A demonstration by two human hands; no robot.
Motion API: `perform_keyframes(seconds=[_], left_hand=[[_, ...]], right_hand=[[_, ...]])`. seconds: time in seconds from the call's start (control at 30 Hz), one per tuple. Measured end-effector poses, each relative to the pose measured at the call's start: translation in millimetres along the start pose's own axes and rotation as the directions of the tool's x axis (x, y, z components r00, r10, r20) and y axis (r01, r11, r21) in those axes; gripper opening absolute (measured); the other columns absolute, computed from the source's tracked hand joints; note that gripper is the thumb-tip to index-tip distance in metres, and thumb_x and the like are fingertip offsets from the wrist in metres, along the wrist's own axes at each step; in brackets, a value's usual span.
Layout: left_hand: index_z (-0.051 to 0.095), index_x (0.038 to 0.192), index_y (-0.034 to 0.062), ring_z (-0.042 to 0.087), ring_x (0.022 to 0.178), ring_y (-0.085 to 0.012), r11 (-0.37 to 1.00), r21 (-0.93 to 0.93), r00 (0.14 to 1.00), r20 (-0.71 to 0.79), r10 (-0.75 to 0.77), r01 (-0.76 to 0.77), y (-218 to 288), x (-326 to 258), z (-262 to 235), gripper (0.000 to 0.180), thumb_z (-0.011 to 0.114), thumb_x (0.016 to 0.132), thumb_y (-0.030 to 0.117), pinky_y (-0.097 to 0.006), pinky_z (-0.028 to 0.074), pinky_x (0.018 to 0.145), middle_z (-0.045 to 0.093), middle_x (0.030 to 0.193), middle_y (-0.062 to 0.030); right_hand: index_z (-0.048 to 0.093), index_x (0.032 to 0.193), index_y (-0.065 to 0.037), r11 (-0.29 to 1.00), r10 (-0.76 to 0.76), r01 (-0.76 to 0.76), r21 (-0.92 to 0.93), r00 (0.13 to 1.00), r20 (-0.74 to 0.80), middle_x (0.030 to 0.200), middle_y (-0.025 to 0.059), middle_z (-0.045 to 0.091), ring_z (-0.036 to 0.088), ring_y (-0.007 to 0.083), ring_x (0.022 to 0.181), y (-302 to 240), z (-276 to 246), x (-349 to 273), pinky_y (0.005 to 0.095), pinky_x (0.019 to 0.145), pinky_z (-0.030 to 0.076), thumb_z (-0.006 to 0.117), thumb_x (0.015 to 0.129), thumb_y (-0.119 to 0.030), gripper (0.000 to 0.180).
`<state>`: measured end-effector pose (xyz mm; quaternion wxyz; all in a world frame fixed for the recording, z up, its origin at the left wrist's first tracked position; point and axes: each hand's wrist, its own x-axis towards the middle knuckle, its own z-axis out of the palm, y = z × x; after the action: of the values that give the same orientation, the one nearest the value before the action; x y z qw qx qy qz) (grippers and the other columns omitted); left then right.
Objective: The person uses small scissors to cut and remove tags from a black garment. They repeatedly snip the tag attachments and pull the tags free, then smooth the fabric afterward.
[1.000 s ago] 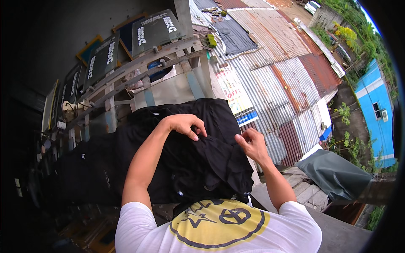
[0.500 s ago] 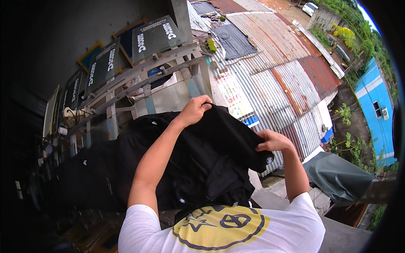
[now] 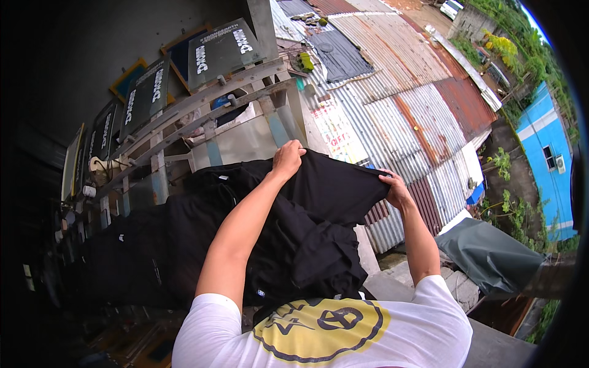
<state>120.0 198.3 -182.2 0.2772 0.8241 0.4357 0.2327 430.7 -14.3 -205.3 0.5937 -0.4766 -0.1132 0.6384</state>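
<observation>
A black cloth garment is stretched between my two hands; its exact kind I cannot make out. My left hand is closed on its upper edge near the middle of the view. At the other end, my right hand pinches a corner, with the thumb on top. Below and to the left, more black garments lie spread in overlapping layers, with small white marks on them. The held piece hangs over this dark heap, and where one ends and the other begins is hard to see.
Metal rails run along the far left, with dark printed panels leaning behind them. Beyond a ledge at right lie rusty corrugated roofs. A dark green tarp hangs at the right, and a blue building stands farther off.
My right hand has risen and shifted slightly right, pulling the garment's edge straighter. The left hand has barely moved, and the cloth between them now hangs flatter.
</observation>
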Motion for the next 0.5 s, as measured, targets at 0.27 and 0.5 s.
perform_keyframes(seconds=[0.27, 0.5], left_hand=[[0.06, 0.094, 0.0022, 0.063, 0.094, -0.0409, 0.981, 0.192, 0.999, 0.05, 0.014, -0.024, -5.1, 0.1, 3.0, 0.02, 0.065, 0.094, 0.021, -0.049, 0.049, 0.08, 0.066, 0.095, -0.018], [0.067, 0.104, 0.0027, 0.067, 0.1, -0.0261, 0.96, -0.279, 0.748, 0.645, 0.16, 0.035, 23.9, -29.5, -72.6, 0.018, 0.068, 0.09, 0.014, -0.039, 0.052, 0.089, 0.071, 0.102, -0.0106]], right_hand=[[0.009, 0.16, -0.02, 0.261, -0.591, 0.345, -0.901, 0.796, 0.133, 0.15, 0.0308, 0.037, 0.051, 0.0361, 0.132, 74.4, -0.2, -5.6, 0.0404, 0.108, 0.043, 0.057, 0.09, 0.011, 0.09], [0.041, 0.141, -0.009, -0.121, -0.742, 0.034, -0.992, 0.661, 0.113, 0.118, 0.0253, 0.047, 0.062, 0.0445, 0.09, 62.4, 41.7, -20.8, 0.0507, 0.077, 0.052, 0.067, 0.09, -0.014, 0.057]])
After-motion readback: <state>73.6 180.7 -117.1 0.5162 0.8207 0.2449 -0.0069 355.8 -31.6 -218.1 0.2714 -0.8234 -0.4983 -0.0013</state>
